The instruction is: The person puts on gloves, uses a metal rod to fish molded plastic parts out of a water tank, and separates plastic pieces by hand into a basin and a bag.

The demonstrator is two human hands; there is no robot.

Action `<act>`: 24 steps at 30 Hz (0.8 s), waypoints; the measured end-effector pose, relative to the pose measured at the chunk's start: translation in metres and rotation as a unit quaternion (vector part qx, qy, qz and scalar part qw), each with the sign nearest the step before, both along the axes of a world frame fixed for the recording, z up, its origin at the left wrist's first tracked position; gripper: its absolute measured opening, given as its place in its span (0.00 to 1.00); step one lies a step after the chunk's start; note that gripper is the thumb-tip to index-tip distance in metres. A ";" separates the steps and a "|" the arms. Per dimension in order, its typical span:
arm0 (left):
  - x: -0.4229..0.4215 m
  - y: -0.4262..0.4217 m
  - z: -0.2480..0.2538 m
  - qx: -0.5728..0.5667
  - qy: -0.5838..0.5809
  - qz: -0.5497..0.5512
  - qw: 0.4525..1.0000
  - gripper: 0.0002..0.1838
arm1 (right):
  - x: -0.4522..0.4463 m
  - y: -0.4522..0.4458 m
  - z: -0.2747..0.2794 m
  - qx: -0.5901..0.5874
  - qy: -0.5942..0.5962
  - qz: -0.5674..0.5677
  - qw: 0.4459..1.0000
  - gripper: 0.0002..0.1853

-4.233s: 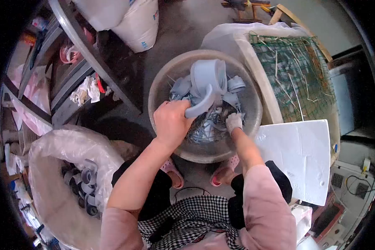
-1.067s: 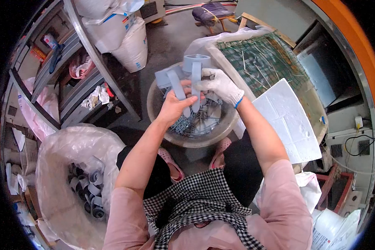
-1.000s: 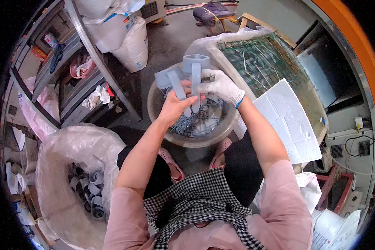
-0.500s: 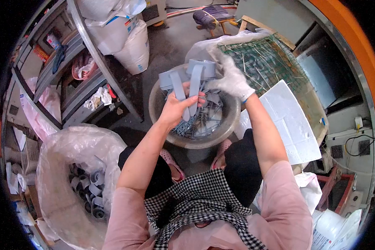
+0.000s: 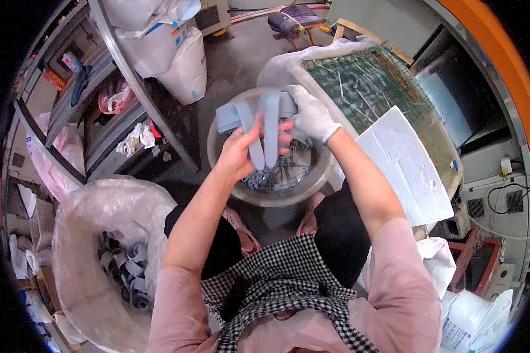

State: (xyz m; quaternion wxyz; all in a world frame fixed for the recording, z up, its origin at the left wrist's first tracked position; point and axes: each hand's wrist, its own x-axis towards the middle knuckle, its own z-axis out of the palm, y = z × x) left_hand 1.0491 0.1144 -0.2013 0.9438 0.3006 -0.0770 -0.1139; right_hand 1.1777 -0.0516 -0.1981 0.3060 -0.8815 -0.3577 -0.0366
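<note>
My left hand point(image 5: 239, 150), bare, is closed on two grey-blue plastic pieces, each with a rounded, band-like end and a long flat strip. The left plastic piece point(image 5: 245, 120) and the right plastic piece point(image 5: 271, 129) stand side by side, strips toward me. My right hand point(image 5: 312, 115) wears a white glove and grips the rounded end of the right piece; its fingertips are partly hidden. Below both hands is a round basin point(image 5: 321, 176) with many thin grey-blue plastic bits point(image 5: 268, 179) in it.
A clear plastic bag point(image 5: 79, 235) holding grey ring-shaped pieces point(image 5: 136, 252) stands at my left. To the right are a white foam sheet point(image 5: 409, 170) and a tub with green netting point(image 5: 359, 88). A metal rack point(image 5: 141, 88) and white sacks point(image 5: 185, 67) stand front left.
My gloved right hand, blurred and apart from the pieces before, has come in onto the right piece's rounded end. My left hand has shifted slightly left with both pieces.
</note>
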 end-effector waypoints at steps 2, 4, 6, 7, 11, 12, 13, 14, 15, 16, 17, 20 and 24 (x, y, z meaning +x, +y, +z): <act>0.000 0.015 -0.011 0.133 0.045 0.020 0.990 0.24 | -0.003 0.005 -0.003 -0.029 -0.013 0.017 0.999 0.38; -0.012 0.033 0.004 0.283 0.185 0.182 0.923 0.12 | -0.002 0.006 -0.015 0.072 -0.049 0.088 0.992 0.43; -0.050 0.088 0.009 0.163 0.172 0.167 0.957 0.12 | 0.005 0.000 -0.005 0.045 0.089 0.076 0.992 0.42; -0.081 0.104 0.026 0.196 0.176 0.206 0.942 0.11 | 0.014 -0.008 -0.006 0.043 0.139 0.058 0.988 0.39; -0.226 0.191 0.041 0.291 0.330 0.363 0.822 0.14 | 0.069 -0.028 -0.073 -0.176 0.171 -0.031 0.969 0.28; -0.261 0.212 0.043 0.283 0.331 0.346 0.831 0.15 | 0.101 -0.037 -0.138 -0.235 0.172 0.017 0.956 0.27; -0.286 0.219 0.049 0.308 0.382 0.399 0.775 0.15 | 0.084 -0.026 -0.117 -0.408 0.131 0.058 0.902 0.36; -0.315 0.235 0.043 0.305 0.399 0.413 0.760 0.16 | 0.082 -0.021 -0.128 -0.486 0.131 0.089 0.860 0.37; -0.341 0.256 0.033 0.300 0.417 0.427 0.744 0.17 | 0.082 -0.017 -0.141 -0.555 0.130 0.127 0.812 0.38; -0.357 0.271 0.023 0.300 0.423 0.428 0.740 0.17 | 0.089 -0.013 -0.169 -0.520 0.192 0.122 0.823 0.37; -0.371 0.285 0.011 0.260 0.458 0.437 0.729 0.17 | 0.096 -0.009 -0.197 -0.483 0.254 0.114 0.830 0.35; -0.430 0.358 -0.058 0.236 0.479 0.496 0.684 0.24 | 0.114 0.029 -0.296 -0.414 0.223 0.070 0.880 0.29; -0.438 0.399 -0.087 0.067 0.475 0.705 0.523 0.36 | 0.103 0.069 -0.335 -0.330 0.190 -0.049 0.924 0.25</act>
